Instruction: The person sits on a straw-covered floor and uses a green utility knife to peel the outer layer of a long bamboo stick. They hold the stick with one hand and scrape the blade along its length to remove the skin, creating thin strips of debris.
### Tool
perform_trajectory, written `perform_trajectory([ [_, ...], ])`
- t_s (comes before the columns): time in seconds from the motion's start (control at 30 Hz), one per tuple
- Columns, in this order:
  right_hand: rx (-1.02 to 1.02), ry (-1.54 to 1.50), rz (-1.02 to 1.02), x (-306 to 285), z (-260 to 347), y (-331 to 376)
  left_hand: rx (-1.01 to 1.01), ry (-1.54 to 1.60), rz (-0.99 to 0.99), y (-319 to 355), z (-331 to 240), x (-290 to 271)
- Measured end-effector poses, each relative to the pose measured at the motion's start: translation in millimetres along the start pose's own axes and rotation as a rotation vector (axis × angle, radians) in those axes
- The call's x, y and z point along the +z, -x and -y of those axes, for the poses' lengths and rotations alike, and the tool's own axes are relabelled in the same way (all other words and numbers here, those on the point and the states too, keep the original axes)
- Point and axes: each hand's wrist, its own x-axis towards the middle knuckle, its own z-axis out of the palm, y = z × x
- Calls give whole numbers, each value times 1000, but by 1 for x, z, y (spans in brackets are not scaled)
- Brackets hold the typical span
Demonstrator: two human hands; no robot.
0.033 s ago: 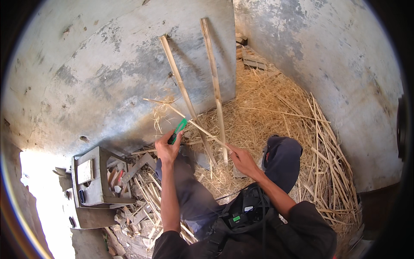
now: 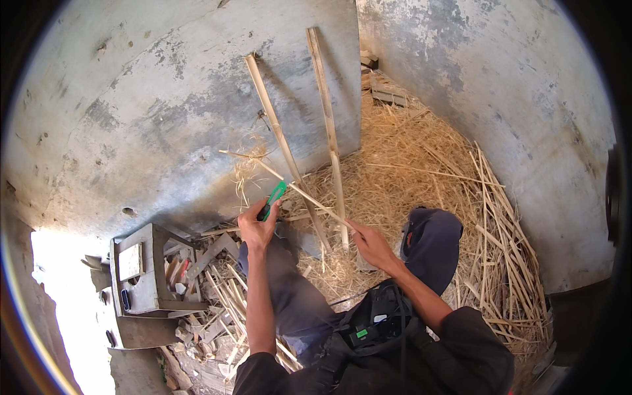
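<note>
My left hand (image 2: 257,226) is closed around a green and black utility knife (image 2: 276,195), held upright beside a thin bamboo strip (image 2: 314,200). Whether the blade touches the strip I cannot tell. My right hand (image 2: 372,245) pinches the near end of that strip, which slants up and away to the left. Curly pale shavings (image 2: 245,168) hang from its far end, in front of the wall.
Two long split bamboo poles (image 2: 274,120) (image 2: 325,99) lean on the weathered wall (image 2: 178,85). Shavings (image 2: 395,164) cover the floor. Bamboo strips (image 2: 500,250) lie piled at the right. A battered wooden box (image 2: 158,266) with scraps stands at the left. My bent knee (image 2: 434,240) is beside my right hand.
</note>
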Motion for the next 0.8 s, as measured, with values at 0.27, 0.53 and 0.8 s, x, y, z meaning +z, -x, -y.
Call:
perform_trajectory([
  [0.27,78,-1,38,-8,15,-1,122,71,92,7,-4,4],
  [0.53,61,-37,45,-7,17,-2,8,-41,-24,5,1,3],
  [0.8,20,-9,54,-2,5,1,40,-48,-143,-2,9,4],
])
